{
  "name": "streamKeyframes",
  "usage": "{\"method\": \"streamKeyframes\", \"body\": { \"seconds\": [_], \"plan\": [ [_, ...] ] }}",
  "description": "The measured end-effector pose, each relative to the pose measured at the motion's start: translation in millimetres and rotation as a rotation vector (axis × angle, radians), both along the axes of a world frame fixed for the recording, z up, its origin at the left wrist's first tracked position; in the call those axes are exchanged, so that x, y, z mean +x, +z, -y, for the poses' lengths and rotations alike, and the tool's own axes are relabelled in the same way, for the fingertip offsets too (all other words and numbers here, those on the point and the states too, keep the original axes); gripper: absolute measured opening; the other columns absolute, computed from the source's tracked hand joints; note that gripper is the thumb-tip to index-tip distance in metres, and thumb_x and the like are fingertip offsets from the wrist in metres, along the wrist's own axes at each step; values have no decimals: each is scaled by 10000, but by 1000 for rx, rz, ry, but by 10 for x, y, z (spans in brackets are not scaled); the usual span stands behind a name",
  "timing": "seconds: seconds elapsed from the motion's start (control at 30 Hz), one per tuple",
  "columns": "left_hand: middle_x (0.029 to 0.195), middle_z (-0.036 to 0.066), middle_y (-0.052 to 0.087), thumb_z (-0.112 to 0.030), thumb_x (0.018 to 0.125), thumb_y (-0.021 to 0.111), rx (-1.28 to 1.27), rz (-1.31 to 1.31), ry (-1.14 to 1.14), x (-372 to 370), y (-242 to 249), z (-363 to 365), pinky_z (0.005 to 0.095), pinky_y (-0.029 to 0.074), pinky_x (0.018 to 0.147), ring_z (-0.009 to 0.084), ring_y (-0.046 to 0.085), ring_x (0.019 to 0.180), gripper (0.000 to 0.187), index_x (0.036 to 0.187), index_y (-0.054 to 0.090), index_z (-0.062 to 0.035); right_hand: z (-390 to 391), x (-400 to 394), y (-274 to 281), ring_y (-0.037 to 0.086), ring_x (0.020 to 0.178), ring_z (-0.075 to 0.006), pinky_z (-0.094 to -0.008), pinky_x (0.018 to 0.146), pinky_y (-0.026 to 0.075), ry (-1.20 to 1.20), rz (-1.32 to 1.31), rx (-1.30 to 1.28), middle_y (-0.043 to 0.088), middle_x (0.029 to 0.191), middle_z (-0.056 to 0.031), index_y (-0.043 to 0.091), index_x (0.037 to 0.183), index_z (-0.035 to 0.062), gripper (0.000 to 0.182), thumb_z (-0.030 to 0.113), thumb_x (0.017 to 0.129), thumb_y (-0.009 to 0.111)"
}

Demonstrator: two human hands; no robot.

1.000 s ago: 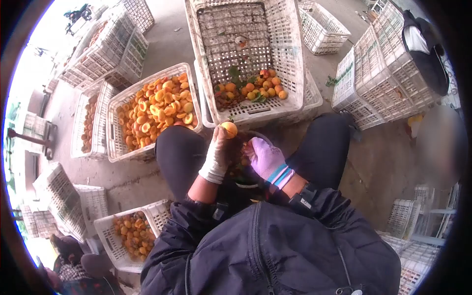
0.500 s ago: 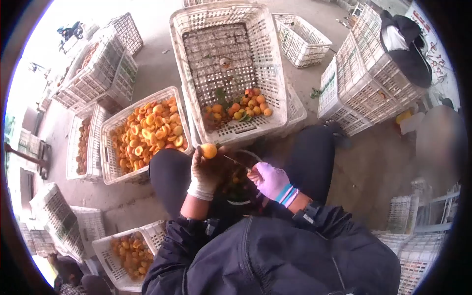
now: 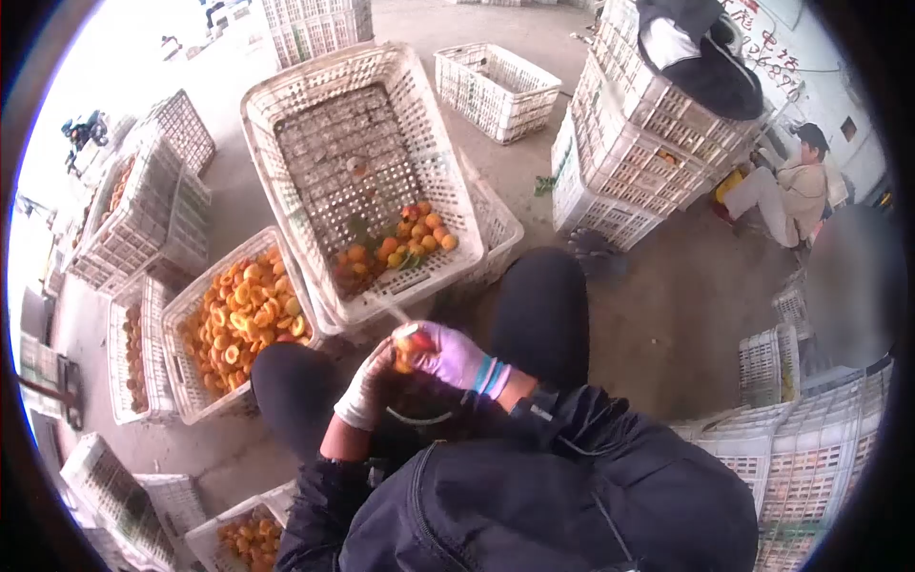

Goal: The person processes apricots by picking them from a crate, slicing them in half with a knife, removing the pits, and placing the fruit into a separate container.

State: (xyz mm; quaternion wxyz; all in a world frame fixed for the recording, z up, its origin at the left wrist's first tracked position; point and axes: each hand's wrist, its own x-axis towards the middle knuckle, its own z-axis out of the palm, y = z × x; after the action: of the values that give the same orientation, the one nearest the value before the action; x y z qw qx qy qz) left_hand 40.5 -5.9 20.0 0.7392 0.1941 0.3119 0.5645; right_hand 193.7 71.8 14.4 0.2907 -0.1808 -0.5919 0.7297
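Both gloved hands meet over the lap, between the knees. The left hand (image 3: pixel 367 393) cups an apricot (image 3: pixel 408 343) from below, fingers curled around it; the right hand (image 3: pixel 456 355) closes over it from the right, seemingly gripping a thin blade (image 3: pixel 394 310), though that is blurred. Just beyond stands a tilted crate (image 3: pixel 286 105) with whole fruit; to the left, a crate of halves (image 3: pixel 186 400).

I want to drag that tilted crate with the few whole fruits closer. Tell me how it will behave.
The tilted crate probably drags lightly: it is open plastic mesh and nearly bare. Its whole fruits are round and piled at the low end, so they would likely roll and shift. It leans on another crate, so it may drop flat when pulled.
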Motion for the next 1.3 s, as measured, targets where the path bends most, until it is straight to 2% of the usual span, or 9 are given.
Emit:
{"method": "streamKeyframes", "body": {
  "seconds": [0.2,0.53,0.6,0.63,0.67,0.73,0.9,1.07,1.3],
  "plan": [
    [1271,58,544,-346,831,675,28,178,-17,-50,48,83,334,412,973,215,523,1134,587,1309,472,-73,-3,111,188,399,564,11,-142,489,290,-10,-84,-530,626,1096,-23,552,1230,81,419,348,911,603],
    [896,93,584,-206,795,599,28,-28,44,-148,-355,14,285,492,728,209,583,815,235,970,538,-61,-121,160,98,374,492,-26,-180,448,288,-118,-222,-671,648,1032,-95,559,1170,43,401,322,891,632],
    [862,74,579,-217,851,557,122,-415,92,-211,-709,34,287,496,736,197,583,785,182,947,551,-62,-145,149,-64,541,580,-61,-189,515,444,-34,-142,-563,650,1013,-90,581,1127,36,277,199,907,621],
    [880,67,588,-265,909,519,-31,-444,74,-26,59,115,300,495,760,191,586,777,210,946,572,-65,-60,38,-123,623,739,-123,-243,656,525,-242,-29,91,650,1003,-81,585,1116,32,243,147,904,615],
    [957,80,602,-362,940,504,-173,31,30,-44,-211,50,315,501,737,199,602,806,322,1048,571,-66,-55,-38,-368,623,880,-143,-267,775,517,-184,-34,14,645,1011,-65,589,1103,29,247,154,894,633],
    [1033,101,620,-460,920,528,-202,22,88,-46,-662,-36,377,524,783,243,621,865,517,1247,487,-61,50,-12,-50,575,947,-127,-296,867,451,-144,18,156,634,1006,-47,587,1094,43,295,223,877,674],
    [851,39,615,-260,858,664,-110,-135,-6,-200,-563,-21,302,496,649,151,594,772,308,1083,568,-75,11,-133,-133,512,884,-79,-235,795,430,-173,-102,-75,593,935,26,559,1134,67,301,234,901,650],
    [1096,55,539,-38,665,782,248,-1038,350,-24,-468,-18,304,468,870,185,549,994,493,1069,502,-74,-48,-89,-257,466,609,-32,-201,535,373,-349,29,-166,594,827,57,590,1094,115,255,273,902,647],
    [919,69,544,-64,634,789,569,-1343,302,-24,-478,-35,364,474,735,210,564,825,440,1003,549,-88,167,13,-34,395,484,-65,-232,435,295,-218,214,-545,510,671,39,591,919,158,311,465,877,619]
  ]
}}
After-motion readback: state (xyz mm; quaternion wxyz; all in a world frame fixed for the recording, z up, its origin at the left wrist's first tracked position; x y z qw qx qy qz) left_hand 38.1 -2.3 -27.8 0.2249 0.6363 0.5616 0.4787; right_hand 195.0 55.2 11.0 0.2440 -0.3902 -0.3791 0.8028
